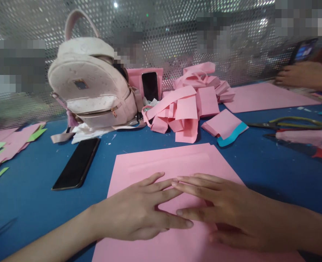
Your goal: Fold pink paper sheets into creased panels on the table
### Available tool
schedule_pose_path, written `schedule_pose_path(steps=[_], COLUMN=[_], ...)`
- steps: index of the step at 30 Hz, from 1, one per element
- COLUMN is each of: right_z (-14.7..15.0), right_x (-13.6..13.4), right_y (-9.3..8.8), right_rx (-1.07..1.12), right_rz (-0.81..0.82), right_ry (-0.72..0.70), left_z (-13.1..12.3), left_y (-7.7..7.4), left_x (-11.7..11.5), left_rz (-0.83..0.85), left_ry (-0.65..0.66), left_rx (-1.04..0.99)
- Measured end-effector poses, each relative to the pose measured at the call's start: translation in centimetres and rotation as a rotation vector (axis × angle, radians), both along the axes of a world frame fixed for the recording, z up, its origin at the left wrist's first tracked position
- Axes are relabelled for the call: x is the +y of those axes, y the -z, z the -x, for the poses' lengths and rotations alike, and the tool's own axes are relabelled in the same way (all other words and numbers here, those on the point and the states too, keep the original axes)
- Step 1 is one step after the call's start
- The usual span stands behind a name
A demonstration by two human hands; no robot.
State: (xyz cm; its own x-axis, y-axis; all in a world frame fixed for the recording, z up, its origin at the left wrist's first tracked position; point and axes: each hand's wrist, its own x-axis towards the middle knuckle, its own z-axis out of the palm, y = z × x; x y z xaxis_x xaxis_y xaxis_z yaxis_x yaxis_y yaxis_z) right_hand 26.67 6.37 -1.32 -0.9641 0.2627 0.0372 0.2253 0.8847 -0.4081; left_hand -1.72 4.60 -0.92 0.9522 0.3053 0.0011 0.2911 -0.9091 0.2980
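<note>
A large sheet of pink paper (139, 163) lies on the blue table (30, 203) in front of me, with another pink edge showing at its right. My left hand (144, 211) rests palm down on the paper, fingers spread and pointing right. From the other side my right hand (226, 207) lies over the sheet, its fingers apart and pointing left. The fingertips of both hands meet and overlap near the middle of the paper. Neither hand grips anything. A faint raised crease runs across the sheet beyond the fingers.
A pale backpack (95, 83) stands at the back left, a black phone (76, 163) before it. Folded pink paper pieces (185, 105) are heaped behind the sheet. Scissors (286, 123) and a pink-handled tool (303, 136) lie right. Another person's hand (303, 74) is near a phone (305, 50).
</note>
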Motion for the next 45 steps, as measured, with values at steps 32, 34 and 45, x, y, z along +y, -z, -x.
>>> schedule_pose_path(steps=[32,34,45], right_z=[-0.8,-1.1,-1.5], right_x=[1.5,1.7,1.7], right_y=[-0.9,-1.0,-0.7], right_rx=[-0.003,-0.016,0.048], right_rz=[0.149,0.147,0.107], right_ry=[-0.044,-0.046,-0.063], left_z=[-0.3,-0.4,-0.3], left_y=[-0.1,-0.1,-0.2], left_x=[-0.4,-0.3,-0.3], left_rz=[-0.028,-0.022,-0.014], left_ry=[-0.022,-0.016,0.009], left_rx=[-0.086,-0.070,-0.034])
